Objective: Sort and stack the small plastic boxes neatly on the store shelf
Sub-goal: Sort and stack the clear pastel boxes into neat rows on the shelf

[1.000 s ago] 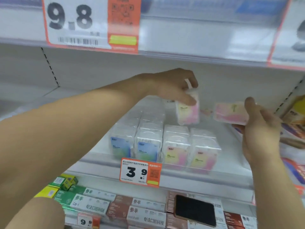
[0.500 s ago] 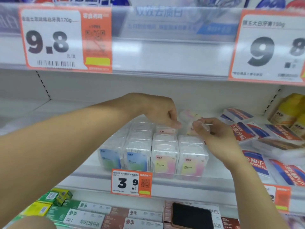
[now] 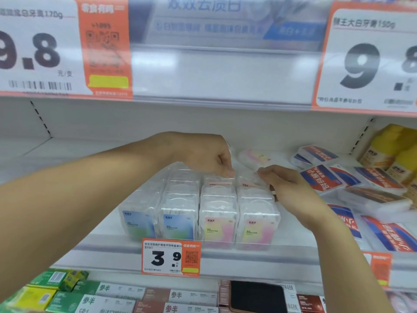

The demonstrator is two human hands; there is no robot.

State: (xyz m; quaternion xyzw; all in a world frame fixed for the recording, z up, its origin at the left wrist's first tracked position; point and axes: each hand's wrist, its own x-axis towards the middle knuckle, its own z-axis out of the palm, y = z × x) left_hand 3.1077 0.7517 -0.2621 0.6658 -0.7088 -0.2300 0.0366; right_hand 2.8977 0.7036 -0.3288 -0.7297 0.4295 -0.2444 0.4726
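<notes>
Right hand pinching pink box

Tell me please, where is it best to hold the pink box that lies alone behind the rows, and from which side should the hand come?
The pink box lies flat on the shelf, behind the right hand, with bare shelf around it. I would probably come from above and pinch its two long edges, thumb on one, fingers on the other. Its broad face gives fingers nothing to close on.
</notes>
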